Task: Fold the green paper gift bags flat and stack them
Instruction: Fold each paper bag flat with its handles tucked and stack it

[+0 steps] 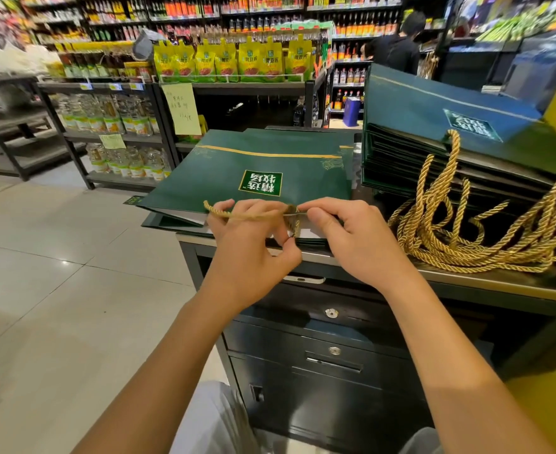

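A flat dark green paper gift bag (224, 172) with a gold stripe and a white-green logo lies on top of other flat bags on the counter (486, 276). Its gold rope handle (253, 215) stretches along the bag's near edge. My left hand (247, 247) pinches the rope, with the thumb and fingers curled at its right end. My right hand (351, 234) pinches the bag's near edge where the rope meets it. To the right stands a taller stack of flat green bags (433, 139) with a tangle of gold rope handles (473, 231) spilling forward.
The counter sits on a black cabinet with locked drawers (332, 348). Store shelves with bottles and yellow pouches (230, 60) stand behind. A person in dark clothes (397, 47) is at the back right. Tiled floor (57, 273) lies to the left.
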The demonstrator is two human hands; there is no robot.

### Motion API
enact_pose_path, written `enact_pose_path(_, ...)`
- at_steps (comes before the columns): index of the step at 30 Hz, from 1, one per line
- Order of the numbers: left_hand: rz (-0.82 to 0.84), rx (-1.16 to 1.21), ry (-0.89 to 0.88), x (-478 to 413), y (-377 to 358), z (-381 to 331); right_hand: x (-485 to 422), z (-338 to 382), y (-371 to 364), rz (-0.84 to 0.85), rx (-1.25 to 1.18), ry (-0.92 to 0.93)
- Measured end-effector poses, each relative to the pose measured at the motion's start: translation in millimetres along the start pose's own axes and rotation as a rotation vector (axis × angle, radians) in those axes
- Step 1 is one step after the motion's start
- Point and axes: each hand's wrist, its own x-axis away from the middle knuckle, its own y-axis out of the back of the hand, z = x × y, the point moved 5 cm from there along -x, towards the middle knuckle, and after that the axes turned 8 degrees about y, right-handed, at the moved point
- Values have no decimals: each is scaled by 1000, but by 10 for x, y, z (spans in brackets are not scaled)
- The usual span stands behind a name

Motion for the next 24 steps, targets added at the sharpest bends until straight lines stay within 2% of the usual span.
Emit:
enact_pose_path(3,118,70,23,38,56,20,6,11,-9,10,9,-1)
enact_pose_path(8,177,91,51,56,194,64,15,48,5,15,-17,-11)
enact_pose_path(11,94,179,100,69,454,87,19,33,3,25,-57,-46)
enact_pose_path(14,-121,228,190,84,796,241,25,28,2,8,-89,-64)
enact_pose_path(16,-293,185,277,81,984,441,27,41,4,-5,-84,-52)
enact_pose_path(18,-359,137,386,64,1059,691,24,63,1,-11,-77,-42)
enact_pose_path(20,-287,193,570,55,1007,953,17,102,-17,-13,-53,-29)
enact_pose_path(22,-181,414,785,83,881,1146,8,141,-51,3,-6,-19)
enact_pose_path(24,-132,656,876,83,784,1218,-17,193,-78,43,62,-17)
